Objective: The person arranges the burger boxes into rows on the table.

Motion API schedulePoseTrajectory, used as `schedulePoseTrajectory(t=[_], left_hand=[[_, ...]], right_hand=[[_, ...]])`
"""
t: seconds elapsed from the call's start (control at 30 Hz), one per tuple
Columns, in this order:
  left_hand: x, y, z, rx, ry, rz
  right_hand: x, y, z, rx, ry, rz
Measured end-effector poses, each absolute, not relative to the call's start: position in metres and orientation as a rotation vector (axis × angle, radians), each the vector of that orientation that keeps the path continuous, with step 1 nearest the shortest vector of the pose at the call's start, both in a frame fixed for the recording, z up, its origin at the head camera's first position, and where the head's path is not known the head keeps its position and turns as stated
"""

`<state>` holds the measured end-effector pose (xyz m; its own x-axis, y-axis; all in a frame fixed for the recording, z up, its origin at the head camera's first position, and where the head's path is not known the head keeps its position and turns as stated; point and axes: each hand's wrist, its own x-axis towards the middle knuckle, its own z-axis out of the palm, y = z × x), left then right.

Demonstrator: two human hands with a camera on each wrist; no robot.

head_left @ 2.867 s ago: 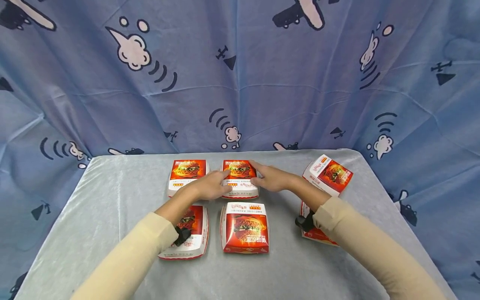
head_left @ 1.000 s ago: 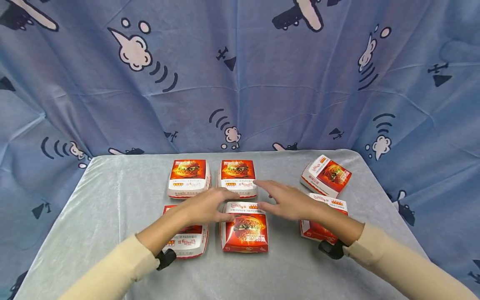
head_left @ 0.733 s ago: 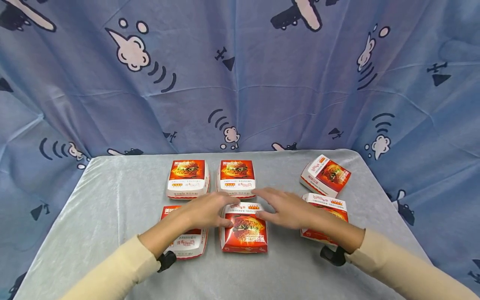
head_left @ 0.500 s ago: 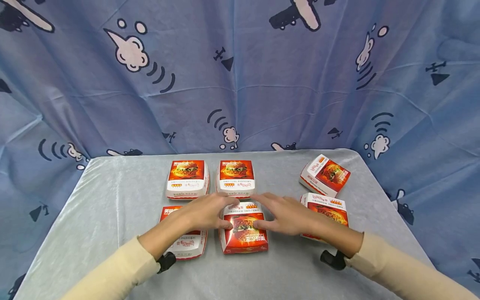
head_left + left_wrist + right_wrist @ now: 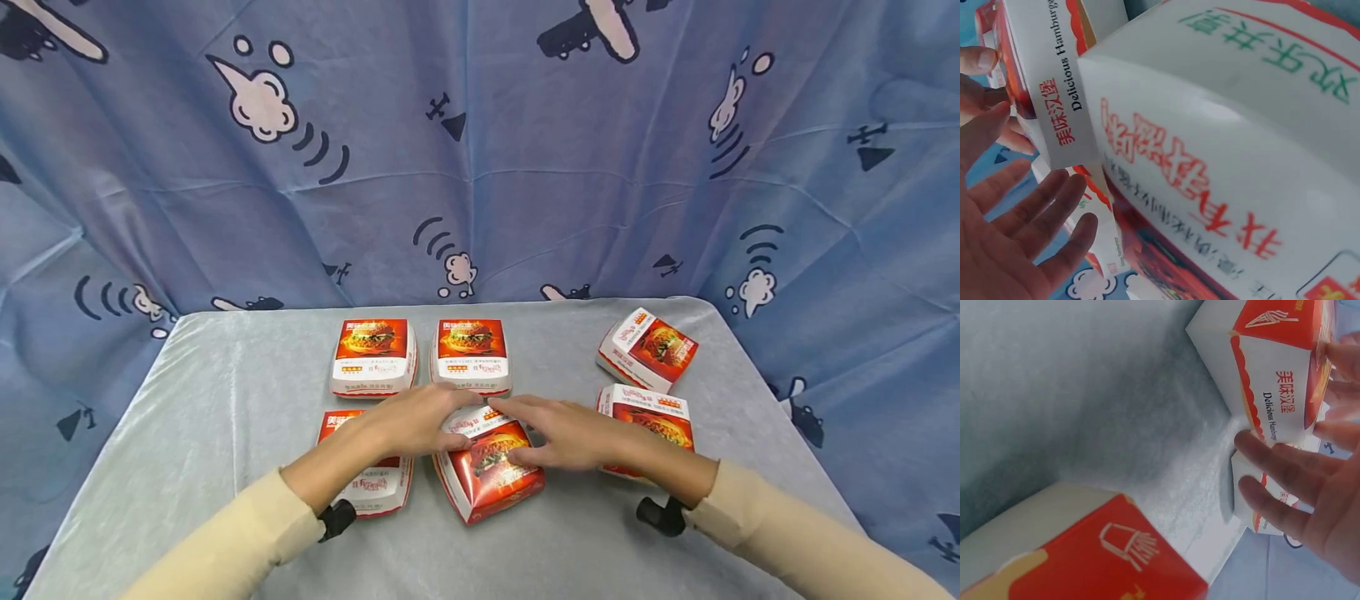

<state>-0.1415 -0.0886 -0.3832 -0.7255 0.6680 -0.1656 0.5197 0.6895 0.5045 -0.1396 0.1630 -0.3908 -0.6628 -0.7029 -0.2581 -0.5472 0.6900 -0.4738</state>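
Note:
A red and white hamburger box (image 5: 491, 479) stands turned at an angle between my two hands in the front middle. My left hand (image 5: 416, 421) is at its left far side, fingers loosely extended and the thumb over the top face. In the left wrist view these fingers (image 5: 1041, 206) lie right beside the printed side (image 5: 1057, 75). On the right side, my right hand (image 5: 566, 433) has its thumb over the top and its extended fingertips (image 5: 1250, 444) at the box's side. Left of it, another hamburger box (image 5: 375, 487) is partly covered by my left wrist.
Two hamburger boxes, the left one (image 5: 372, 358) and the middle one (image 5: 471, 358), stand in a back row. To the right are a tilted box (image 5: 648, 350) and one (image 5: 648, 417) partly behind my right forearm. A grey cloth covers the table (image 5: 577, 558); a patterned blue curtain (image 5: 480, 167) hangs behind.
Both hands have come from the back middle box to the front middle one. That box has turned counterclockwise during the last half second, its near left corner now pointing toward me.

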Motion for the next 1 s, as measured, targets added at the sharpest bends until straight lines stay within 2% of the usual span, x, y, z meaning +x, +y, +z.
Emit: schedulePoseTrajectory(t=[0.6,1.0], left_hand=[[-0.1417,-0.0895,-0.3916,0.931,2.498,0.686],[-0.1411,-0.0903,-0.3927,0.881,2.506,0.669]], right_hand=[[-0.1399,0.1674,-0.3885,-0.837,2.445,-0.593],[-0.1357,0.1713,-0.3923,-0.885,2.472,-0.544]])
